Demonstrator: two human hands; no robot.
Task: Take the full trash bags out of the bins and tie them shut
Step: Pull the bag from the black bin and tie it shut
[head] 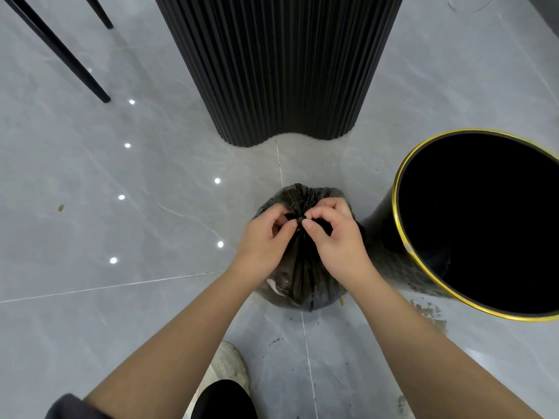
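Observation:
A full black trash bag (298,276) stands on the grey tiled floor right in front of me, its neck gathered into a small knot at the top. My left hand (266,237) pinches the gathered plastic from the left. My right hand (335,234) pinches it from the right, fingertips meeting at the knot. To the right stands a black bin (381,237) with a gold rim (406,246); its inside looks dark and no bag shows in it. The bag's side touches or nearly touches the bin.
A tall black fluted column (281,65) rises just behind the bag. Thin black furniture legs (57,49) stand at the upper left. My shoe (225,367) is on the floor below the bag. Dirt crumbs (429,313) lie beside the bin.

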